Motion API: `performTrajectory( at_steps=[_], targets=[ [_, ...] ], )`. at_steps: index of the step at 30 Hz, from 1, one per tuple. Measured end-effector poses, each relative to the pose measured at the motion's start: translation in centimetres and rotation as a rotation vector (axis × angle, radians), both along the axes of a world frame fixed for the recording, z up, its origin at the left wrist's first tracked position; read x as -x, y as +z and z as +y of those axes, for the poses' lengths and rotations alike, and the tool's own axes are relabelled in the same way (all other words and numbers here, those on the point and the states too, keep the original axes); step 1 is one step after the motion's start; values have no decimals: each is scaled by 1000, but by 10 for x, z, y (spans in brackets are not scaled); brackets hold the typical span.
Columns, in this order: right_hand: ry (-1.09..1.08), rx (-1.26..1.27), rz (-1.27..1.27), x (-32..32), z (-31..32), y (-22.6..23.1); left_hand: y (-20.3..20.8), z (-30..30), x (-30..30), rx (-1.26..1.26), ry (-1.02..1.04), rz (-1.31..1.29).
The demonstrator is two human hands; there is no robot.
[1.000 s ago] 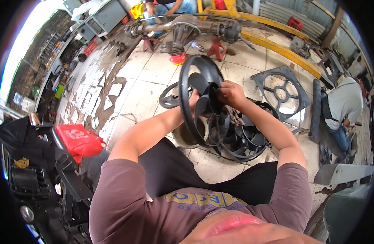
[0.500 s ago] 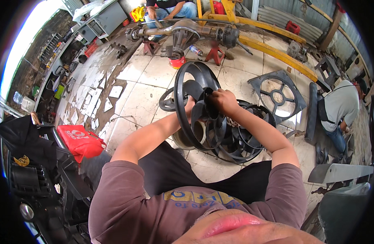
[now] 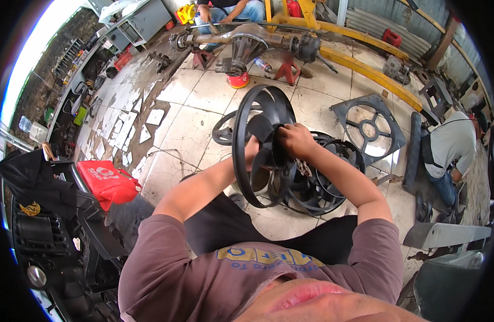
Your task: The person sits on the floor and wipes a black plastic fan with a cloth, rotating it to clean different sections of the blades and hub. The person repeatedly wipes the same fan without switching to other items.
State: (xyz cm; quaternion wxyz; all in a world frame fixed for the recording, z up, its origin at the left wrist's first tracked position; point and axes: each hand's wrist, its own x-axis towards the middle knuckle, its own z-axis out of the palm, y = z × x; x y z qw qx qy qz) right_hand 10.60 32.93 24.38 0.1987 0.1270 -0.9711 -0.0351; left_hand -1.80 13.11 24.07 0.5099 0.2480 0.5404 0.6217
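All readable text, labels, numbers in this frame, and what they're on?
Wording not transcribed; locations only:
Red bag: large pale lettering.
Wearer's shirt: yellow-and-blue lettering across the chest.
Yellow patch, far left: dark mark, too small to read surely.
Blue-and-white can: label too small to read.

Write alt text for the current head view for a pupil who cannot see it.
A person's right hand grips a black ringed fan near its middle; the left hand shows within the ring, its fingers hidden. More fan parts lie on the tiled floor, an axle on red stands beyond.
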Motion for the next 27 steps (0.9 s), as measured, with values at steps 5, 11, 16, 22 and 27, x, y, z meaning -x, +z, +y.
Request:
performTrajectory(
  at_steps=[5,11,16,22,27],
  targets=[
    [-82,29,-11,-1,14,-2,23,23,-9,78,59,-201],
    [-176,294,257,32,31,-6,23,38,43,8,-82,-376],
    [-534,986,570,11,31,10,33,29,65,-38,-121,-483],
    [-360,1793,786,3,39,-25,32,19,77,-72,-101,-557],
    [-244,1894,738,18,32,-22,27,24,77,-105,-110,-629]
  ],
)
